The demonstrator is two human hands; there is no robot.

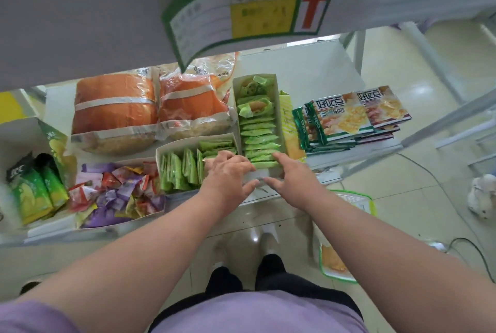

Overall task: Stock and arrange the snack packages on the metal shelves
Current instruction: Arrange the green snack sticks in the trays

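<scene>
Purple shirt hem [257, 311] fills the bottom of view, both my bare forearms reaching out over it to the metal shelf [303, 69]. My left hand [228, 175] and right hand [290, 178] meet at the near end of the long white tray [279, 118]; fingers are loosely spread, tips resting on its front wall and the nearest green packets [259, 131], nothing pinched. That tray runs away from me, packets standing on edge in a row. Touching its left side, a second white tray [171, 146] lies crosswise, also with green packets. Left of it, an open box of mixed purple and red candies [118, 187]. Behind, two big orange bags [150, 107] side by side. Right of the long tray, stacked flat cracker packs [357, 115]. Overhead, a shelf edge with a green label [241, 8] bearing a red arrow.
</scene>
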